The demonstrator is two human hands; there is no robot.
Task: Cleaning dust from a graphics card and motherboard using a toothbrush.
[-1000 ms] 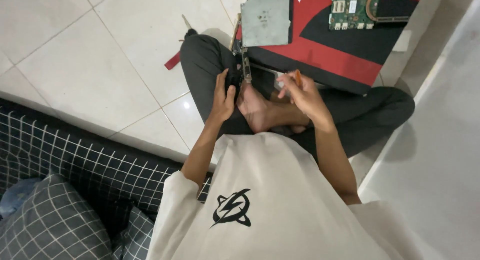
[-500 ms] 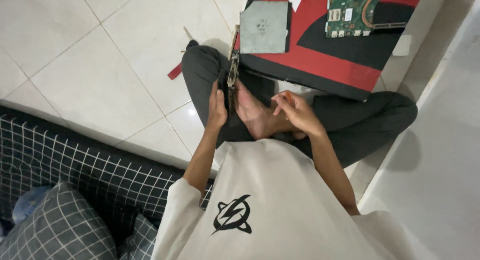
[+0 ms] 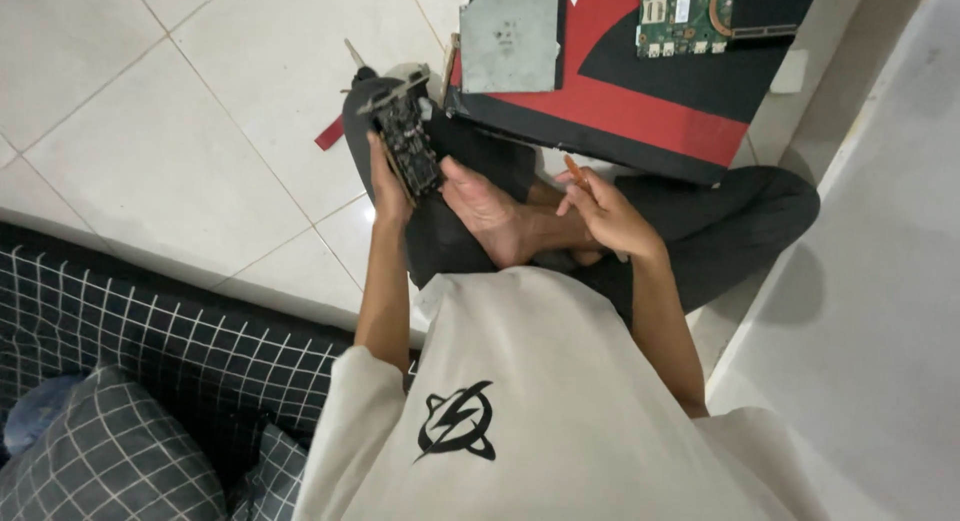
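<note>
Floor of pale square ceramic tiles (image 3: 180,131) carries everything here, and I sit cross-legged on it with my dark trousers and bare foot (image 3: 490,216) in the middle of the view. Against the floor's near left edge lies a black bedding with a white grid pattern (image 3: 150,351). Toward the floor's far edge, just past my knees, rests a flat red and black mat (image 3: 640,101); on its far left corner sits a grey square metal plate (image 3: 508,49), and on its far right part a green circuit board with silver connectors (image 3: 700,16). A small red strip (image 3: 330,133) lies on the tiles just beside my left knee.

My left hand (image 3: 385,186) is clamped around the lower edge of a black rectangular expansion card with a metal bracket (image 3: 408,141), holding it upright over my left knee, components facing my foot. My right hand (image 3: 600,211) is curled shut on a thin orange-handled tool (image 3: 575,171), likely a small screwdriver, though its tip is hidden.

I judge the work as mid-disassembly: the card is presented, the tool not yet on it, the two well apart. The next move calls for steadying the card firmly and bringing the tip squarely onto a fastener without slipping across the components.
</note>
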